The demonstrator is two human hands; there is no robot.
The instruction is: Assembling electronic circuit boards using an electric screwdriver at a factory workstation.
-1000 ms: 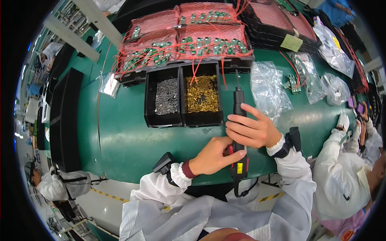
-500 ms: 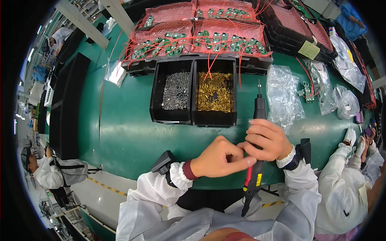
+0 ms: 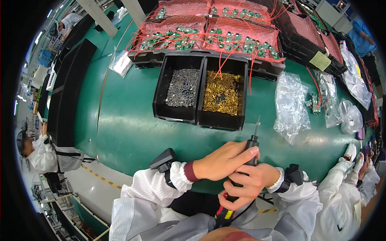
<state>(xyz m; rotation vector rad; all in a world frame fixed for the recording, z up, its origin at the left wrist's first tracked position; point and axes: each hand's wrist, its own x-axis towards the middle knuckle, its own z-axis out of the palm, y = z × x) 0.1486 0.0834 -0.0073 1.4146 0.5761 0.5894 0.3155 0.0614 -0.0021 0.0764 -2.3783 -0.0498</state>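
My left hand (image 3: 223, 162) and right hand (image 3: 249, 184) cover the middle of the electric screwdriver (image 3: 241, 172); only its tip and lower body show. Anything pinched between my fingers is hidden. The parts in the two black bins (image 3: 201, 116) are too small to identify. A neighbouring worker (image 3: 345, 193) is cut off by the right rim.

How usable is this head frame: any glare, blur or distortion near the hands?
Head view: strong fisheye, so the green table bows and a black rim frames the picture; soft ceiling-light glare on the table and plastic bags; left hand, right hand and screwdriver are sharp, evenly lit.
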